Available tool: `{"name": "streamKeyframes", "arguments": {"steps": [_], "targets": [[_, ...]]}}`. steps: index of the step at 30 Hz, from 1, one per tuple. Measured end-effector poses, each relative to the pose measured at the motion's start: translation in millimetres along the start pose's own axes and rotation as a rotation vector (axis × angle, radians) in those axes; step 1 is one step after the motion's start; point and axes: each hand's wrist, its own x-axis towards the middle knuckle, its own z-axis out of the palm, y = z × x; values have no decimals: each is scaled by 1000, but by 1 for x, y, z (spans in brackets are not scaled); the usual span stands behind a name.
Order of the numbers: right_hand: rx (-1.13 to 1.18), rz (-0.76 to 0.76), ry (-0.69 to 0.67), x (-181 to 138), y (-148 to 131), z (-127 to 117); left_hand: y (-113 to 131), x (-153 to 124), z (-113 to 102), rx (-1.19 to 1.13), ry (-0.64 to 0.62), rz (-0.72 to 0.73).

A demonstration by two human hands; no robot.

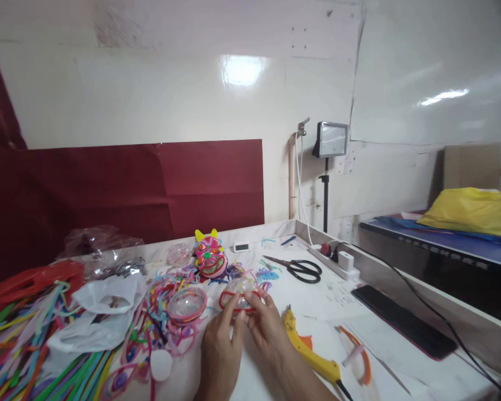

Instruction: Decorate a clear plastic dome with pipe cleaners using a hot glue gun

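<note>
Low in the middle of the head view, my left hand [222, 341] and my right hand [268, 328] come together, fingers closed on a clear plastic piece with a red edging [227, 301]. Fingertips cover part of it, so its full shape is hidden. To the left lies a clear round bowl [187, 304] with a pink and red rim. Behind sits a colourful pink animal-shaped craft [211, 253] with yellow ears. Right of my hands rests a yellow hot glue gun [309, 348], and farther back lie black-handled scissors [298, 269].
Fuzzy craft stems [73, 379] and white plastic bags [108, 312] crowd the left. A phone [403, 322], a power strip [338, 264] and a black cable [417, 289] line the right edge. A small white digital display [241, 247] stands at the back.
</note>
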Motion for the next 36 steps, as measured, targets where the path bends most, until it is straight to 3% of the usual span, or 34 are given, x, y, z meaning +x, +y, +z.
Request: {"name": "streamKeyframes", "arguments": {"steps": [7, 10, 18, 27, 36], "targets": [[-43, 26, -6, -4, 0, -4, -14, 10, -18, 243, 6, 345], [-70, 37, -9, -8, 1, -6, -18, 15, -26, 280, -11, 422], [-133, 52, 2, -13, 8, -19, -11, 22, -33, 198, -8, 495], [-192, 92, 40, -13, 14, -31, -27, 22, -28, 147, -202, 532], [-215, 150, 78, -18, 11, -28, -25, 25, -32, 39, -221, 515]]}}
